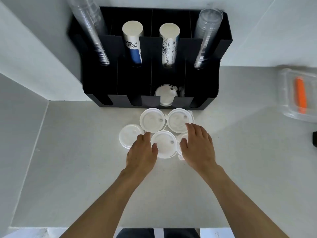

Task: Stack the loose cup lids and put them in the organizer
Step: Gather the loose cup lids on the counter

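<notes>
Several loose white cup lids lie on the pale counter in front of the black organizer (197,48). Two lids sit side by side nearest it, one on the left (151,120) and one on the right (177,120). A lid (127,134) lies further left, a middle lid (163,146) lies between my hands, and another (181,140) is mostly hidden under my right hand. My left hand (143,152) rests beside the middle lid with fingers apart, holding nothing. My right hand (199,145) hovers spread above the lids. A few lids (165,94) stand in one lower organizer slot.
The organizer's upper slots hold two stacks of clear cups (208,38) and two stacks of paper cups (133,40). A clear plastic container (288,93) with an orange item (300,95) sits at the right. A wall corner rises at the left.
</notes>
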